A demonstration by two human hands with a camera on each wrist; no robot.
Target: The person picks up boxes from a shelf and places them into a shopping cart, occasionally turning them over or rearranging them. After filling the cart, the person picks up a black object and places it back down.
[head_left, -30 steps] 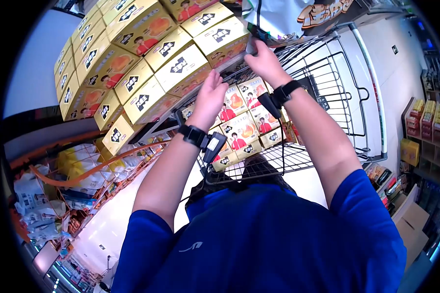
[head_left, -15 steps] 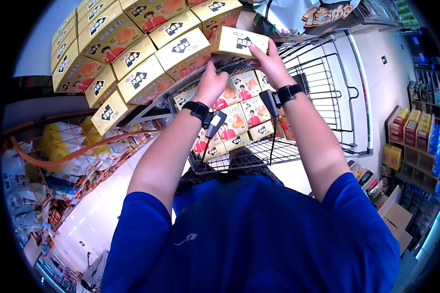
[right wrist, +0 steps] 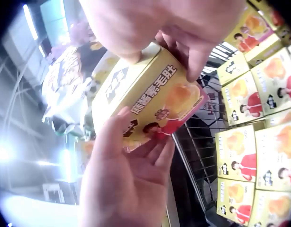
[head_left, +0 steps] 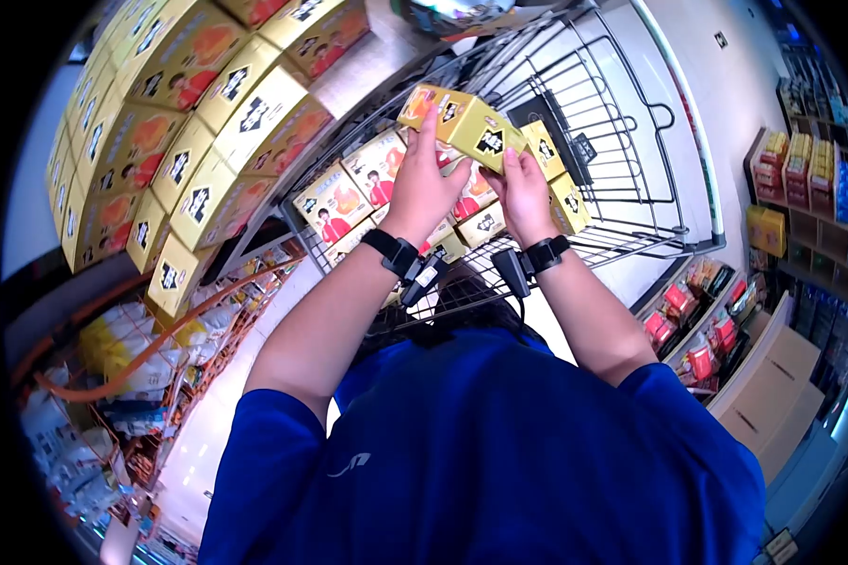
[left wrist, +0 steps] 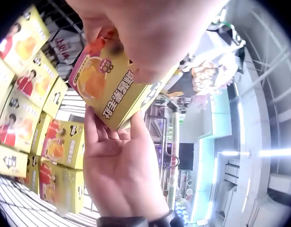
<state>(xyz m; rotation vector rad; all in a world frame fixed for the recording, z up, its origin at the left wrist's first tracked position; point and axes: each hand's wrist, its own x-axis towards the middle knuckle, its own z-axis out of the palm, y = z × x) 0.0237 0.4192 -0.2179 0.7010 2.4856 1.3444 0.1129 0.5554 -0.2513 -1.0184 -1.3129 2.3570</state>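
Observation:
Both hands hold a yellow printed carton (head_left: pixel 485 139) tilted above the shopping cart. My left hand (head_left: pixel 420 196) grips its left end, index finger stretched along the side; in the right wrist view that hand's thumb lies on the printed face and its other fingers go underneath. At the near right end, my right hand (head_left: pixel 525 200) pinches the carton, its thumb on one edge and fingers on another in the right wrist view. Similar cartons (head_left: pixel 332 207) lie packed in the cart below, some hidden behind the hands and forearms.
A tall stack of the same yellow cartons (head_left: pixel 184 155) rises at the left. The wire cart (head_left: pixel 622 160) spreads its side panel to the right. Orange-framed baskets of bagged goods (head_left: pixel 122 348) stand at the lower left, shelves of packets (head_left: pixel 791 169) at the right.
The right hand took a carton from the edge of the stack and brought it back over the cart. The left hand left the stack and joined on it. The view shifted rightward.

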